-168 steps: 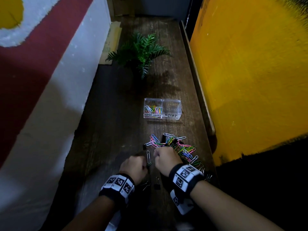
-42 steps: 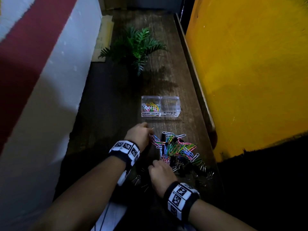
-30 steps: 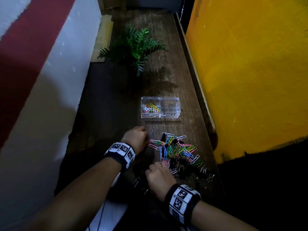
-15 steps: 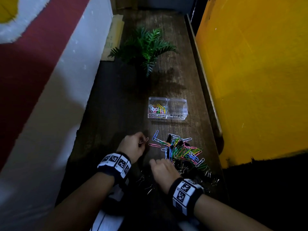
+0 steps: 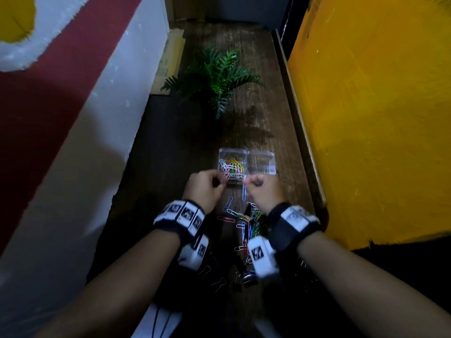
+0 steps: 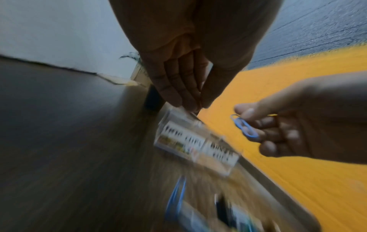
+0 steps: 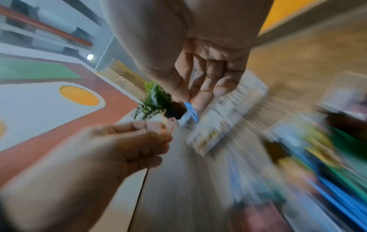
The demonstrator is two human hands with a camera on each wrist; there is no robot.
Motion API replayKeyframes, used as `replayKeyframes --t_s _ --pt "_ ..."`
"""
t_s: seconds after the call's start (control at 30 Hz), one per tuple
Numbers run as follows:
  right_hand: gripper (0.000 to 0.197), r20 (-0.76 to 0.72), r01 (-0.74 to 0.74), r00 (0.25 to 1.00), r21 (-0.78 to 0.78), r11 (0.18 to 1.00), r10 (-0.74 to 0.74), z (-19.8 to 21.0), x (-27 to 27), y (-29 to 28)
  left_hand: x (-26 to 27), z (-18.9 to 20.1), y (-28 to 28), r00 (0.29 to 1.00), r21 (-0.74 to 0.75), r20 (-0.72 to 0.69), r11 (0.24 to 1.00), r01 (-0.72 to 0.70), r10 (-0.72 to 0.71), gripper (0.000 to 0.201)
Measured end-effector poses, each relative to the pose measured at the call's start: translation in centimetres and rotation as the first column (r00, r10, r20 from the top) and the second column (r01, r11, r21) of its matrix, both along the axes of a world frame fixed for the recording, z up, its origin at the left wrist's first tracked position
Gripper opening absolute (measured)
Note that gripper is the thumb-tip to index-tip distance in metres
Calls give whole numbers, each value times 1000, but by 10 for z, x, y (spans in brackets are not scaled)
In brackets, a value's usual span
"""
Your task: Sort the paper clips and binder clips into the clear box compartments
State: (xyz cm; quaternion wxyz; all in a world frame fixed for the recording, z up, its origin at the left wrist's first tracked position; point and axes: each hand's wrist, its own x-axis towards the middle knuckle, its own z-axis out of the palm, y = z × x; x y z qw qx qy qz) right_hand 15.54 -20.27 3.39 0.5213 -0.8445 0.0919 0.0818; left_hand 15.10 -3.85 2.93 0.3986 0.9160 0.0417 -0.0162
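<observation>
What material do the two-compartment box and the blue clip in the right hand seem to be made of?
Clear box: probably hard glossy plastic, since the clips inside show through its see-through walls. Blue paper clip, pinched by the right hand: seemingly thin bent wire with a smooth coloured coating; the metal itself is not visible.

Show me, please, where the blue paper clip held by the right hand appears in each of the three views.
Head: the blue paper clip hangs from the right hand, near the centre, just before the clear box.
Left wrist: right of centre, pinched in the right hand; clip at.
Right wrist: centre, below the fingertips; clip at.
Shared landmark: the clear box with its white labels, beside the clip in every view.
</observation>
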Motion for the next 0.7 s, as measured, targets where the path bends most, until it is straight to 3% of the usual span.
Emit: replayKeyframes --t_s 0.2,0.33,0.4,0.5,0.6,0.7 --pt "28 19 83 996 -66 994 -82 -1 82 10 67 12 -17 999 88 -23 995 51 -49 7" --pt "27 -32 57 998 -127 990 -61 -11 102 9 78 5 -15 973 194 -176 964 182 -148 30" --pt "26 -34 61 997 -140 988 -66 -12 99 0 72 5 -11 974 199 -170 962 185 -152 35" --pt "19 18 -1 1000 -239 971 6 -5 76 -21 47 2 -5 983 213 -74 960 179 -167 23" --pt "13 30 -46 998 -277 960 56 -2 37 -44 6 -10 -6 953 242 -119 922 302 -280 17" --pt "14 -10 -97 995 -344 934 100 -13 3 -64 -29 -26 -10 895 329 -211 834 444 -393 18"
